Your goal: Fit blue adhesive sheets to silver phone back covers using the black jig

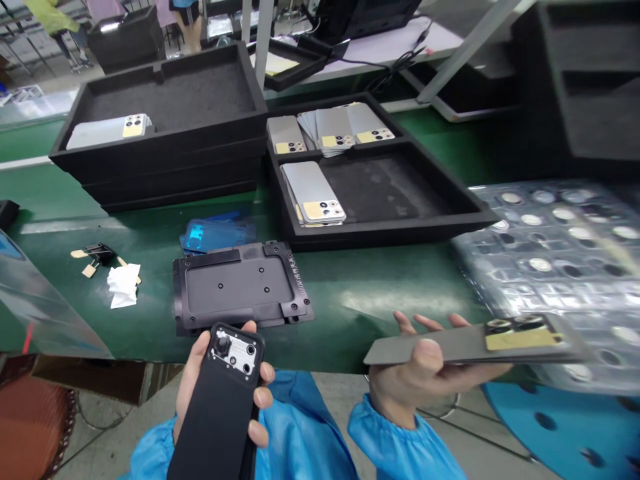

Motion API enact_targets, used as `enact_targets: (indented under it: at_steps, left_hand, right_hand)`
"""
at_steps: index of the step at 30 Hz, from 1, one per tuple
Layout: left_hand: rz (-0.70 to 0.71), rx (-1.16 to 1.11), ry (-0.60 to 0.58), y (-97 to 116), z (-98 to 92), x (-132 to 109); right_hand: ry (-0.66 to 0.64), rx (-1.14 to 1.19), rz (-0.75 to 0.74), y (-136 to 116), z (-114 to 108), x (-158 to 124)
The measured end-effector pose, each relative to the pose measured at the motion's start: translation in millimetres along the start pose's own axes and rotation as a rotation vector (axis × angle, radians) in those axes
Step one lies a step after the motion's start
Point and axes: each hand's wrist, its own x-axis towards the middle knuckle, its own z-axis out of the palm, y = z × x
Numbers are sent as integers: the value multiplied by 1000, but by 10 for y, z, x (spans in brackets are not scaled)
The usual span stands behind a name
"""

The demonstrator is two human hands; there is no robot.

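Note:
My left hand (pixel 191 377) is wrapped round a black phone body (pixel 217 407), its bare metal camera area facing up at the top end. On my right hand (pixel 417 380) lies a grey phone back cover (pixel 440 343), gripped with the thumb over its near edge and tilted almost edge-on. Yellow film borders the cover's camera rings; whether more than one cover is held, I cannot tell. Just beyond my left hand, a dark metal fixture plate (pixel 240 283) rests on the green bench (pixel 350 287). Blue film sheets (pixel 215 233) lie behind the plate.
Black foam trays (pixel 390 227) hold stacks of silver back covers (pixel 313 190). More trays (pixel 175 167) are stacked at the left. Clear plastic blister trays (pixel 545 247) lie at the right. A crumpled white tissue (pixel 123 285) and a black clip (pixel 100 252) sit at the left.

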Motion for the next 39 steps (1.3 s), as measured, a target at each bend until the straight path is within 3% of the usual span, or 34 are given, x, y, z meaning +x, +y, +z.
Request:
enact_targets:
  at_steps: [6, 15, 18, 21, 25, 27, 31, 39]
  left_hand:
    - [317, 255, 84, -142, 8, -50]
    - [348, 370, 175, -167, -20, -117]
    - [364, 427, 241, -191, -16, -128]
    - [474, 569, 347, -245, 6, -143]
    - [607, 748, 510, -313, 30, -110]
    - [647, 830, 565, -334, 25, -77]
    - [707, 931, 635, -365, 16, -45]
    - [727, 940, 624, -450, -24, -88]
  right_hand:
    - [-33, -18, -3, 10, -30, 1]
    - [-19, -8, -40, 51, 23, 25]
    - [-54, -7, -50, -117, -6, -32]
    - [-252, 2, -12, -533, -134, -252]
    - [-976, -10, 30, -1135, -255, -598]
    - [-1182, -10, 90, -1298, -220, -683]
    - [-1250, 51, 147, -1359, -92, -709]
    - [-1303, 95, 239, -1255, -71, -799]
